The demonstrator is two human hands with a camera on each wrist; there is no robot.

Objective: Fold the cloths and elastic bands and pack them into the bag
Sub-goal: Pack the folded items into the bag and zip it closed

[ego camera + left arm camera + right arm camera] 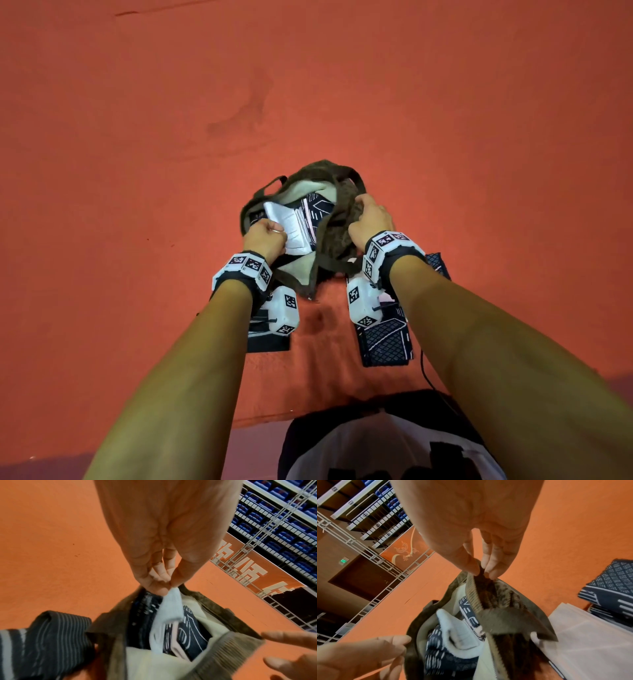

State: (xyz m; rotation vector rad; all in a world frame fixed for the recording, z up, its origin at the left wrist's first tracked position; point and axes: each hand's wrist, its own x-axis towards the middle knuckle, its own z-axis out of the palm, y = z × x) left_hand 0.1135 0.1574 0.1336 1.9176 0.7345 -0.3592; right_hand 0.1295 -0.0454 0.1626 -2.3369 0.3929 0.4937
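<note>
The bag (310, 219), brown corduroy with a cream lining, sits on the orange floor (342, 85) with its mouth open, straight ahead of the person and far from any floor edge. Inside it lie dark patterned cloths (190, 631) and a pale cloth (289, 226) on top.

The left hand (265, 238) pinches the pale cloth's upper corner between thumb and fingertips, feeding it down into the bag mouth. The right hand (371, 216) grips the right rim of the bag, thumb and fingers closed on the corduroy, pulling it up and outward to hold the mouth wide.

Step in hand looks like packing: one folded piece going in. Not done yet: a folded dark patterned cloth (385, 339) and white fabric (590, 642) lie on the floor just right of the bag, and a dark striped elastic band (51, 639) lies just left of it.

Next move probably calls for pushing the pale cloth flat beside the dark ones, letting go, then reaching for a remaining piece while the right hand holds the mouth wide.
</note>
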